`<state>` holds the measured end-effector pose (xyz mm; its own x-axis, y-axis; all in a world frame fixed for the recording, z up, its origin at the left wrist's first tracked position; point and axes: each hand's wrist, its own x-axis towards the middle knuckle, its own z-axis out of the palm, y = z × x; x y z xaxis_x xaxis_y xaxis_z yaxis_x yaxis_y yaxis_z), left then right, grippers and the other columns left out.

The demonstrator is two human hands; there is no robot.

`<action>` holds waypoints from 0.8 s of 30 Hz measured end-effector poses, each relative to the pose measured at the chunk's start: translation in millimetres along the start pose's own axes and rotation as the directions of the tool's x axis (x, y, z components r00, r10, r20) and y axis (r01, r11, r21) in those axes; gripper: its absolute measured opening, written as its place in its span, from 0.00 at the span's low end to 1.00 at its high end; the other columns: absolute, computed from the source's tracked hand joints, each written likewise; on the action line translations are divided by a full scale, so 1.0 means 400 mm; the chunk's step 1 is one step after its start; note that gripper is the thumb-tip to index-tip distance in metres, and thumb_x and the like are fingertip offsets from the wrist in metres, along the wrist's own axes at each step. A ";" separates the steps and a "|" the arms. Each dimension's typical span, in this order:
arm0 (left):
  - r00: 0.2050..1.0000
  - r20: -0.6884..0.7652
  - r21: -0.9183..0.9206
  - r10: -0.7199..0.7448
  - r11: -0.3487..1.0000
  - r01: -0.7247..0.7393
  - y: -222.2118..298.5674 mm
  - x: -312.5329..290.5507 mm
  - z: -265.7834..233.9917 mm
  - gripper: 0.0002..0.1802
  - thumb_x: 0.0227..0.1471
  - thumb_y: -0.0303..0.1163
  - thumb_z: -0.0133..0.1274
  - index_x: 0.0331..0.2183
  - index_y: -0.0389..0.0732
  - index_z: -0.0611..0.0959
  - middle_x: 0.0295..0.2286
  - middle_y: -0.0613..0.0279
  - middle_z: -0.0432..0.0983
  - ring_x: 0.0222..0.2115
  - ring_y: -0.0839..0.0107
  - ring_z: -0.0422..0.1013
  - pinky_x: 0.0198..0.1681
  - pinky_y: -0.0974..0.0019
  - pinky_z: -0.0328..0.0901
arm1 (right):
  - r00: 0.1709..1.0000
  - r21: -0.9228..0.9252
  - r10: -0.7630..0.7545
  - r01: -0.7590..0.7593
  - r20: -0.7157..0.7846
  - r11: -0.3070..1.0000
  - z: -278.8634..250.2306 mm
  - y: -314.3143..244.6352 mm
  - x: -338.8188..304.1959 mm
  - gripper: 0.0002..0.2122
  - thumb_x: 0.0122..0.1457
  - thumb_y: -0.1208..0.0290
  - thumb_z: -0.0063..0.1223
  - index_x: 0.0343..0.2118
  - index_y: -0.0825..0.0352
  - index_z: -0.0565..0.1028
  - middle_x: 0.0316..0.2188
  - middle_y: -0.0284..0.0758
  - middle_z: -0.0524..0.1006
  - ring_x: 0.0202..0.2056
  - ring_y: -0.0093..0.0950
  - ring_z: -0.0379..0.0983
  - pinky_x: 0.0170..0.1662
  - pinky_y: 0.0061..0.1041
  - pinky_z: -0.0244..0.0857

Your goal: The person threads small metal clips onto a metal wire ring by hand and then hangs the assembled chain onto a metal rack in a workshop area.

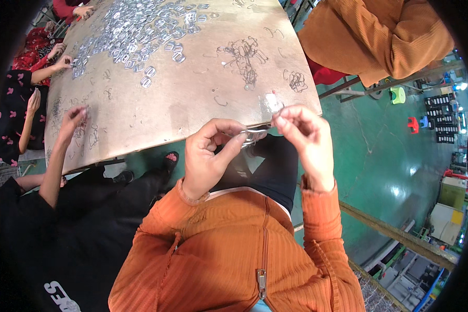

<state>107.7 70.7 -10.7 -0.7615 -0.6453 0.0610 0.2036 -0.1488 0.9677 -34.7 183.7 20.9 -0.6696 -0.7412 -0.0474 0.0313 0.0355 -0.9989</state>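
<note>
My left hand (209,155) is closed, with thumb and fingers pinching a silver metal buckle (254,133) just off the table's near edge. Close by on its right is my right hand (308,139), closed in a pinch of thumb and forefinger. A thin dark sliver shows at those fingertips, too small to name for certain. Part of the buckle is hidden behind my left fingers. Many loose buckles of the same silver kind (146,82) lie spread over the far left of the table (192,104).
Tangled thin wire pieces (248,77) and a smaller clump (297,81) lie on the right half. Co-workers' hands (74,124) work along the left edge. Across the right corner sits a person in a brown sleeve (369,41). A green stool (398,95) stands on the floor.
</note>
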 end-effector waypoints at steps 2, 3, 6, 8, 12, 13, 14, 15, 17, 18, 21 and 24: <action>1.000 -0.015 0.005 0.025 1.000 -0.025 0.004 0.002 0.014 0.08 0.47 0.18 0.53 0.33 0.31 0.76 0.29 0.64 0.74 0.27 0.82 0.70 0.30 0.79 0.65 | 0.997 0.022 -0.060 0.061 -0.045 0.998 0.013 -0.012 -0.047 0.02 0.53 0.79 0.54 0.29 0.70 0.74 0.28 0.28 0.73 0.27 0.14 0.65 0.31 0.13 0.59; 0.999 -0.019 0.006 0.035 0.999 -0.035 0.006 0.003 0.020 0.07 0.47 0.18 0.53 0.33 0.31 0.76 0.29 0.64 0.75 0.27 0.83 0.69 0.30 0.79 0.65 | 0.986 0.026 -0.153 0.155 -0.070 0.988 0.019 -0.007 -0.059 0.02 0.52 0.79 0.54 0.29 0.70 0.74 0.29 0.29 0.73 0.28 0.14 0.65 0.31 0.13 0.59; 0.997 -0.039 0.016 0.069 0.998 -0.069 0.009 -0.001 0.032 0.07 0.47 0.18 0.53 0.33 0.32 0.77 0.28 0.65 0.75 0.26 0.83 0.69 0.29 0.79 0.65 | 0.951 -0.153 -0.280 0.260 -0.130 0.953 0.032 0.012 -0.074 0.03 0.49 0.81 0.56 0.28 0.70 0.74 0.33 0.33 0.73 0.30 0.17 0.65 0.32 0.15 0.59; 0.992 -0.048 0.043 0.115 0.993 -0.113 0.006 -0.003 0.035 0.07 0.46 0.18 0.54 0.32 0.33 0.77 0.27 0.65 0.75 0.25 0.83 0.69 0.28 0.79 0.64 | 0.927 -0.258 -0.335 0.287 -0.168 0.923 0.051 0.011 -0.076 0.04 0.48 0.81 0.56 0.27 0.69 0.74 0.34 0.34 0.72 0.32 0.19 0.66 0.34 0.16 0.60; 0.968 -0.027 0.177 0.249 0.954 -0.241 0.002 -0.002 0.046 0.08 0.44 0.19 0.56 0.31 0.35 0.79 0.26 0.65 0.75 0.24 0.82 0.69 0.28 0.78 0.64 | 0.888 -0.180 -0.389 0.353 -0.243 0.918 0.080 0.012 -0.080 0.05 0.50 0.81 0.54 0.29 0.70 0.72 0.34 0.35 0.72 0.33 0.20 0.66 0.37 0.18 0.61; 0.959 -0.006 0.216 0.282 0.937 -0.274 0.004 -0.001 0.053 0.08 0.43 0.19 0.57 0.31 0.36 0.79 0.26 0.64 0.75 0.23 0.81 0.69 0.28 0.78 0.64 | 0.893 -0.097 -0.366 0.353 -0.263 0.930 0.082 0.007 -0.083 0.05 0.51 0.81 0.53 0.30 0.70 0.71 0.34 0.35 0.72 0.34 0.21 0.66 0.39 0.19 0.61; 0.967 -0.002 0.175 0.253 0.953 -0.249 0.015 -0.002 0.063 0.08 0.42 0.18 0.56 0.30 0.37 0.79 0.27 0.62 0.75 0.24 0.79 0.70 0.29 0.77 0.64 | 0.895 -0.014 -0.343 0.354 -0.286 0.935 0.084 0.001 -0.086 0.05 0.51 0.81 0.53 0.31 0.71 0.70 0.34 0.36 0.72 0.34 0.21 0.66 0.40 0.19 0.61; 0.971 0.040 0.169 0.237 0.956 -0.240 0.018 0.001 0.074 0.08 0.43 0.18 0.55 0.31 0.36 0.79 0.28 0.61 0.75 0.26 0.78 0.70 0.30 0.76 0.64 | 0.883 0.002 -0.367 0.385 -0.291 0.923 0.070 -0.004 -0.089 0.04 0.52 0.81 0.51 0.31 0.71 0.70 0.34 0.36 0.72 0.35 0.22 0.66 0.41 0.20 0.61; 0.960 0.148 0.119 0.236 0.960 -0.254 0.044 0.007 0.086 0.09 0.45 0.17 0.52 0.32 0.35 0.78 0.32 0.59 0.74 0.29 0.77 0.70 0.34 0.74 0.64 | 0.836 -0.014 -0.454 0.473 -0.309 0.881 0.034 -0.048 -0.104 0.03 0.54 0.82 0.49 0.31 0.71 0.69 0.34 0.36 0.71 0.36 0.22 0.66 0.42 0.20 0.61; 0.950 0.156 0.124 0.270 0.949 -0.290 0.051 0.011 0.083 0.09 0.47 0.18 0.49 0.34 0.35 0.77 0.34 0.57 0.73 0.32 0.75 0.69 0.36 0.73 0.64 | 0.824 -0.027 -0.476 0.493 -0.306 0.870 0.020 -0.073 -0.113 0.02 0.55 0.82 0.47 0.31 0.71 0.69 0.34 0.37 0.71 0.38 0.24 0.67 0.43 0.21 0.61; 0.950 0.122 0.161 0.289 0.938 -0.306 0.028 0.038 0.073 0.11 0.53 0.22 0.40 0.39 0.32 0.74 0.39 0.54 0.70 0.37 0.70 0.67 0.41 0.69 0.63 | 0.764 0.052 -0.538 0.591 -0.356 0.805 -0.044 -0.152 -0.123 0.04 0.56 0.81 0.48 0.34 0.71 0.68 0.35 0.36 0.71 0.38 0.22 0.67 0.43 0.21 0.61; 0.927 0.088 0.186 0.364 0.909 -0.374 0.016 0.082 0.074 0.12 0.58 0.27 0.37 0.40 0.32 0.73 0.39 0.54 0.71 0.39 0.69 0.68 0.39 0.67 0.65 | 0.685 0.009 -0.618 0.672 -0.387 0.740 -0.132 -0.292 -0.153 0.04 0.57 0.79 0.48 0.34 0.71 0.68 0.35 0.35 0.71 0.37 0.21 0.67 0.43 0.20 0.62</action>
<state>65.7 70.6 4.6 -0.6864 -0.5862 0.4303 0.3555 0.2456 0.9018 -36.5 260.3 140.7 -0.7650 -0.2701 0.5846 -0.4205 -0.4781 -0.7711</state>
